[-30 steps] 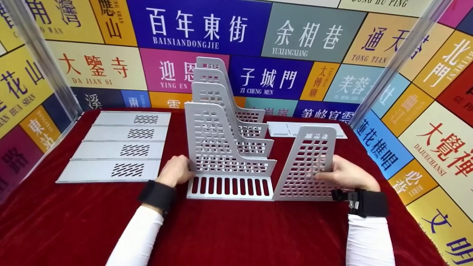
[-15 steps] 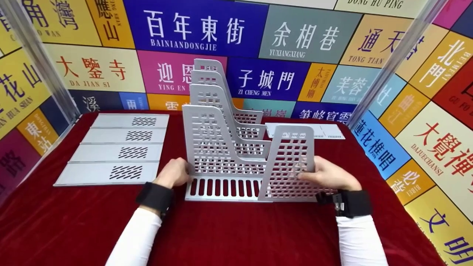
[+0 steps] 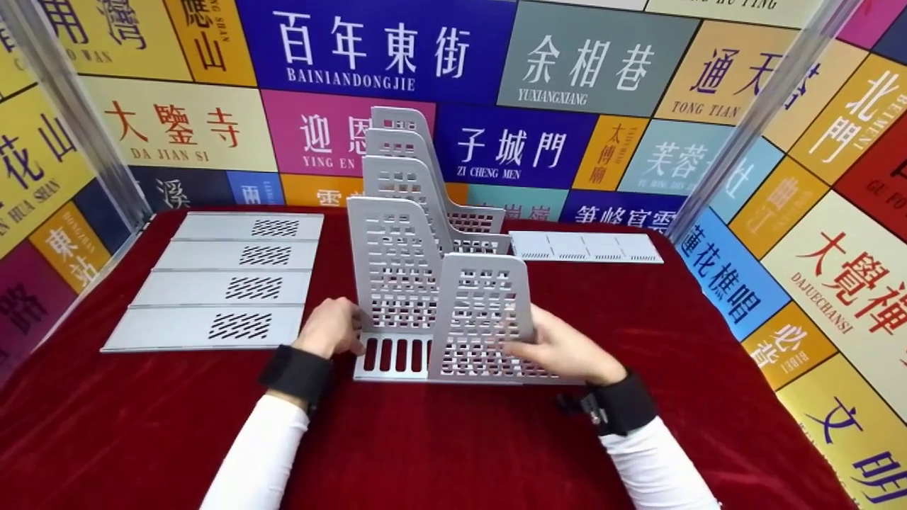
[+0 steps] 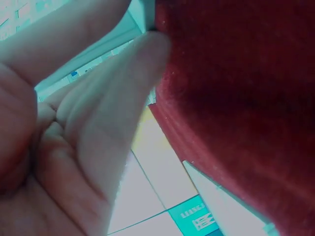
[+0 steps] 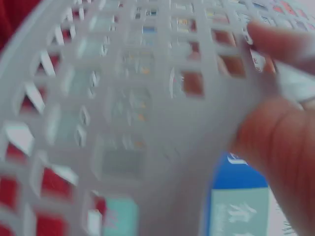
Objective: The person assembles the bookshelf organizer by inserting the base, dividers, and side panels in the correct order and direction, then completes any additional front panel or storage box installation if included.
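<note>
A grey plastic file rack [image 3: 394, 234] with several perforated upright dividers stands mid-table on a slotted base [image 3: 391, 355]. My left hand [image 3: 348, 331] holds the rack at the lower left edge of its front divider; in the left wrist view my fingers [image 4: 106, 123] lie against a grey edge above the red cloth. My right hand [image 3: 530, 341] grips a loose perforated divider panel [image 3: 476, 312] by its right side. It stands upright, just in front of the rack's front divider. The right wrist view shows that panel [image 5: 123, 123] blurred and close, with my fingers [image 5: 275, 147] on it.
Several flat grey panels [image 3: 227, 283] with slotted patches lie in a row at the left. A long flat grey strip [image 3: 585, 246] lies at the back right. Red cloth [image 3: 453, 439] covers the table. Sign-covered walls and two metal posts [image 3: 758, 106] close it in.
My right hand has carried the loose divider panel leftward, from the right end of the base to in front of the front divider. The left hand has stayed in place.
</note>
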The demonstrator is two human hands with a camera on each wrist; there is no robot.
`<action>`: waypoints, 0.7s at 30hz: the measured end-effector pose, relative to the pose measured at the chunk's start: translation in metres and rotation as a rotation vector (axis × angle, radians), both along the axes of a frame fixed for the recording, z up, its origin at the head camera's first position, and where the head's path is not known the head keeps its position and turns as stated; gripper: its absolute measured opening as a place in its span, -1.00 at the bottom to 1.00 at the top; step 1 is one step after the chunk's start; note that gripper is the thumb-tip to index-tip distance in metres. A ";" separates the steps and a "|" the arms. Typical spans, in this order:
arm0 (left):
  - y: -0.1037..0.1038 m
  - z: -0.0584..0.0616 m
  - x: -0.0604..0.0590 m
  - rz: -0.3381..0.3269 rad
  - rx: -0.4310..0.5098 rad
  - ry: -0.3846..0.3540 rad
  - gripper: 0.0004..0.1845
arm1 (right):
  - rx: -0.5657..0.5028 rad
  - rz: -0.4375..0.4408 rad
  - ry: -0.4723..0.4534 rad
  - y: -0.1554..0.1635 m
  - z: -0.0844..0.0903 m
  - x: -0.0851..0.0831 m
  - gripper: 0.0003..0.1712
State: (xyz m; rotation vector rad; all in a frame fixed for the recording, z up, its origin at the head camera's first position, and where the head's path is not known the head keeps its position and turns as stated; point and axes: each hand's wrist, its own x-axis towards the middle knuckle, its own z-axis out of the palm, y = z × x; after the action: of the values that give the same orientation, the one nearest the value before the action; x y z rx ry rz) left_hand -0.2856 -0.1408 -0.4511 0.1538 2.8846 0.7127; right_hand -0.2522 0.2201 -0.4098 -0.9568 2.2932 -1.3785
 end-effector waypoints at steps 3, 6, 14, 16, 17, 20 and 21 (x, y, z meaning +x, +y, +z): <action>0.004 0.002 0.001 0.032 -0.048 0.006 -0.39 | 0.152 0.030 0.103 0.020 0.006 -0.002 -0.39; 0.007 0.003 0.002 0.050 -0.089 -0.015 -0.40 | 0.383 -0.003 0.232 0.053 0.013 -0.005 -0.51; 0.002 0.002 0.000 0.042 -0.058 -0.107 -0.46 | 0.645 -0.079 0.101 0.086 0.008 -0.011 -0.91; 0.000 0.001 -0.001 0.027 -0.034 -0.124 -0.46 | 0.650 -0.095 0.131 0.081 0.006 -0.011 -0.94; -0.001 0.001 -0.001 0.023 -0.025 -0.131 -0.45 | 0.648 -0.102 0.149 0.079 0.005 -0.011 -0.93; -0.002 0.002 -0.002 0.022 -0.013 -0.138 -0.44 | 0.641 -0.103 0.183 0.072 0.005 -0.009 -0.91; -0.003 0.002 -0.002 0.023 -0.012 -0.137 -0.44 | 0.637 -0.093 0.195 0.070 0.005 -0.009 -0.91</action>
State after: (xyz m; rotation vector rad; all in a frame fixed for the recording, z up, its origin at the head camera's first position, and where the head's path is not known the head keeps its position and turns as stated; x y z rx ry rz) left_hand -0.2872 -0.1434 -0.4490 0.0679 2.7634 0.6817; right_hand -0.2613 0.2900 -0.4052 -0.7973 2.6847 -0.5130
